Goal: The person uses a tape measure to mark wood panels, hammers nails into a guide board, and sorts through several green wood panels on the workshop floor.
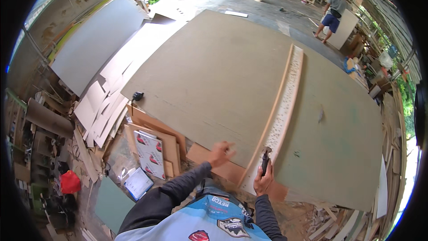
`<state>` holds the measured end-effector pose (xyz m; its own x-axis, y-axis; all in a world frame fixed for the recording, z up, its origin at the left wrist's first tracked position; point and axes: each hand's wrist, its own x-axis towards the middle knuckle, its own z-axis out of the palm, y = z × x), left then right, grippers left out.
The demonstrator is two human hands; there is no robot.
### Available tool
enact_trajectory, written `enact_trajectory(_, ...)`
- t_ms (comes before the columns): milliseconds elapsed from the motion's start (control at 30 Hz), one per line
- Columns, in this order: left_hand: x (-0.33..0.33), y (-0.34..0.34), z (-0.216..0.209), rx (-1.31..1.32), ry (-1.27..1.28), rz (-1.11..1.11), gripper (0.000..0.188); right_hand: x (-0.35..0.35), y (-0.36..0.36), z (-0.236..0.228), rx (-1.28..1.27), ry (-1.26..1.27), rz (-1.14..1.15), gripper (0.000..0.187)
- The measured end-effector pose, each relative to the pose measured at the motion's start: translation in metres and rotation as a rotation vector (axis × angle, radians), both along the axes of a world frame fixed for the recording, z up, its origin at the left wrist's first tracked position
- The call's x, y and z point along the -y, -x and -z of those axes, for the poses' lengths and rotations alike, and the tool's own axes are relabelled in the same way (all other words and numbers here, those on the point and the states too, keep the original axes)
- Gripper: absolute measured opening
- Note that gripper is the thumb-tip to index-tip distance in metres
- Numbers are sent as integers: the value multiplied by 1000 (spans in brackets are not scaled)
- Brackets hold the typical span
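Observation:
My right hand (264,177) is closed around the black handle of a hammer (265,160). Its metal head rests over the near end of a long, narrow wooden frame strip (285,93) with a white, dark-speckled face and pale wood edges. This strip lies across a large grey-green sheet panel (214,67), running from near me to the far edge. Left of the strip, my left hand (220,154) hovers over the panel's near edge, slightly blurred. Its fingers look parted, and nothing shows in them.
A tape measure (137,96) sits on the panel's left corner. Board offcuts (167,147) lean below it, near a clipboard (138,183). White sheets (100,40) stand at left. Scrap wood (392,143) is piled at right. A person (332,15) stands beyond the panel, beside a pale board.

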<state>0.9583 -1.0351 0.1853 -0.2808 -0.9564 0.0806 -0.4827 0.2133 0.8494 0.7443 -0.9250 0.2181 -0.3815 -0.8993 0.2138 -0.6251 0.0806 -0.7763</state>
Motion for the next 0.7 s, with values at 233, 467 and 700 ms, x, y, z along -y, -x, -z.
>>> enact_trajectory(233, 167, -278, 44, 471, 302, -842, 33, 81, -58, 41, -399, -49, -127, 50)
enact_trajectory(467, 245, -540, 81, 890, -250, -784, 72, 130, -91, 25, -310, 20, -216, 46)
enact_trajectory(700, 238, -443, 39, 1062, -187, -926, 55, 76, -51, 28, -280, -68, 9, 42)
